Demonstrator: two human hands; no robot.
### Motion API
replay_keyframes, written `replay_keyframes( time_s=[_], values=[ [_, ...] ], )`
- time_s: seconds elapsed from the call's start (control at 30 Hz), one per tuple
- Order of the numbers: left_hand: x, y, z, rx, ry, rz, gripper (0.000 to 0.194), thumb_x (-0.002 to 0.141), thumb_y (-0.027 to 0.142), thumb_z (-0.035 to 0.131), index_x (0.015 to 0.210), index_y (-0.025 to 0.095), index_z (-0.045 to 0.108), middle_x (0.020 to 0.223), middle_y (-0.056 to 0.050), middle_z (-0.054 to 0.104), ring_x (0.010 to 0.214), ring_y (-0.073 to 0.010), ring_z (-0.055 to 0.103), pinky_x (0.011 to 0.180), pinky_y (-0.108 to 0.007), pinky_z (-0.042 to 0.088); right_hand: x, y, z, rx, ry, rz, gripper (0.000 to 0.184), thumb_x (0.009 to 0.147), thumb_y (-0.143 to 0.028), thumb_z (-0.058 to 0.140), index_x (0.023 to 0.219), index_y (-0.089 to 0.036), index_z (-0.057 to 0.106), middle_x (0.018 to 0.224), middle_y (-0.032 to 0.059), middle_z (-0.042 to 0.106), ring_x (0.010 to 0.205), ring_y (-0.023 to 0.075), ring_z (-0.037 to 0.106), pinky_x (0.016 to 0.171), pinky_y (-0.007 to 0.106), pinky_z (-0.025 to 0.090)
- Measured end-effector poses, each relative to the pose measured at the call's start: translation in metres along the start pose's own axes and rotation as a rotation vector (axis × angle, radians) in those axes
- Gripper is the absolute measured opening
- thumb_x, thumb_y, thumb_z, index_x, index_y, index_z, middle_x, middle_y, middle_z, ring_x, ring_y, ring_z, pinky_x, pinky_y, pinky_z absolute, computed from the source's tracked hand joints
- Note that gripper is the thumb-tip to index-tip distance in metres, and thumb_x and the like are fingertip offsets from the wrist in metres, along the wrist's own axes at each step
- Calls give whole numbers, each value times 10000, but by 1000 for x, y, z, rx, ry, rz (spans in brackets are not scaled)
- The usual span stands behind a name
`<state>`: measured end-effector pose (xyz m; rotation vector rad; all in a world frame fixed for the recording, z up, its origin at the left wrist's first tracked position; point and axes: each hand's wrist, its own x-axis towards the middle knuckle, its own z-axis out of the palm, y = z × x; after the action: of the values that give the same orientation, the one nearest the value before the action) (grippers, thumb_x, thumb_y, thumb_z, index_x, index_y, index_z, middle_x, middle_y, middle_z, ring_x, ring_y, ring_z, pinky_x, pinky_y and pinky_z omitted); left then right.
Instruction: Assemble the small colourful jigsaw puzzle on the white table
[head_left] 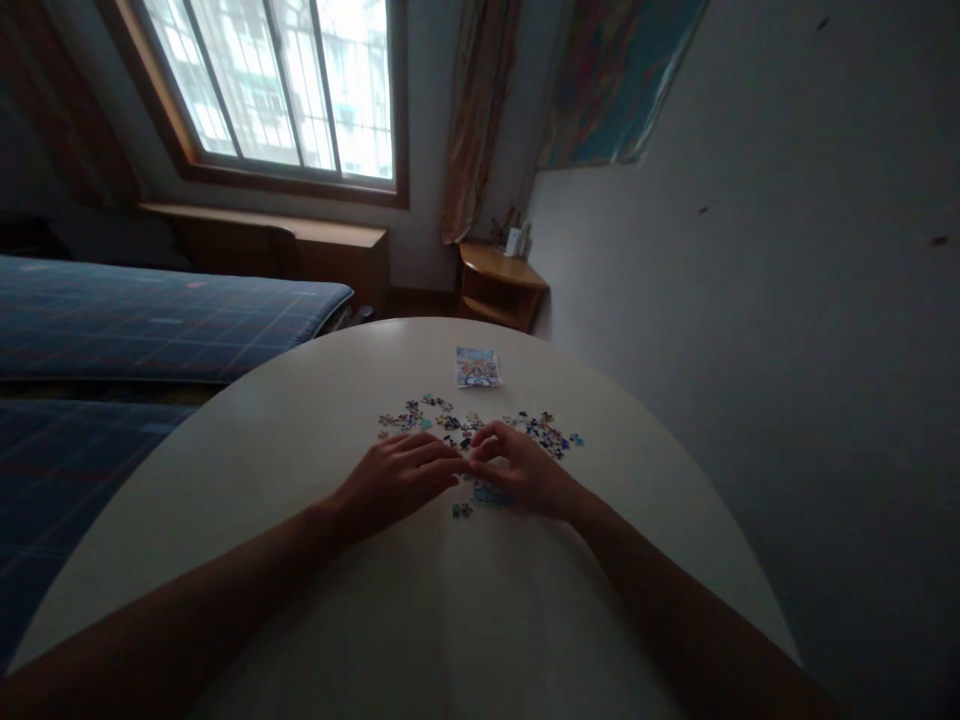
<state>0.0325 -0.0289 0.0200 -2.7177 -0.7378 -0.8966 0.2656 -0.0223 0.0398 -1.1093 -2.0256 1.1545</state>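
Seemingly early; nearside of the picture card (477, 368), a blue patch (489, 494) looks joined; most puzzle pieces (550, 434) lie loose there; whether left hand (409, 465) or right hand (523, 470) grips, I cannot tell.

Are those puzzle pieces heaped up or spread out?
Spread out: the pieces lie scattered in loose, low clusters on the table, with its white surface showing among them.

Card (477, 368) behind puzzle pieces (547, 434) on table (465, 600)
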Motion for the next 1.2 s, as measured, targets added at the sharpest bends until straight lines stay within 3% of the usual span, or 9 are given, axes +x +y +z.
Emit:
replay_keyframes(
  time_s=[0.27,0.4,0.57,0.93,1.2],
  values=[
    [4,7,-6,-107,40,42,137,993,235,544,1086,209,642,1022,-12,737,899,-112,661,743,-226,536,-6,3,9,47,64,-15,310,855,-362,693,1072,-198,544,906,47,723,843,178,694,776,319,519],
    [3,5,0,-73,-6,4,148,997,267,533,968,197,660,947,-7,737,870,-110,666,718,-211,531,-14,8,-3,-271,82,-113,193,886,-260,651,1073,-215,627,1007,54,722,972,196,670,935,389,465],
    [0,3,7,-34,-36,-41,190,993,314,537,902,210,667,874,13,729,817,-121,659,663,-217,510,-22,12,-14,-535,-33,-201,255,836,-278,723,1084,-228,696,1169,88,669,1124,249,586,1014,432,414],
    [3,6,4,-20,-132,-30,228,998,325,528,858,213,669,813,13,694,796,-138,625,670,-241,485,-20,15,-6,-569,-19,-210,263,861,-303,690,1114,-229,697,1128,105,660,1071,248,572,992,449,419],
    [2,6,6,-7,-174,-23,202,1000,315,522,900,222,671,879,7,695,851,-151,614,706,-262,495,-21,10,-6,-583,-29,-198,263,852,-288,705,1105,-218,694,1136,91,659,1076,252,562,1008,445,418]
  ],
)
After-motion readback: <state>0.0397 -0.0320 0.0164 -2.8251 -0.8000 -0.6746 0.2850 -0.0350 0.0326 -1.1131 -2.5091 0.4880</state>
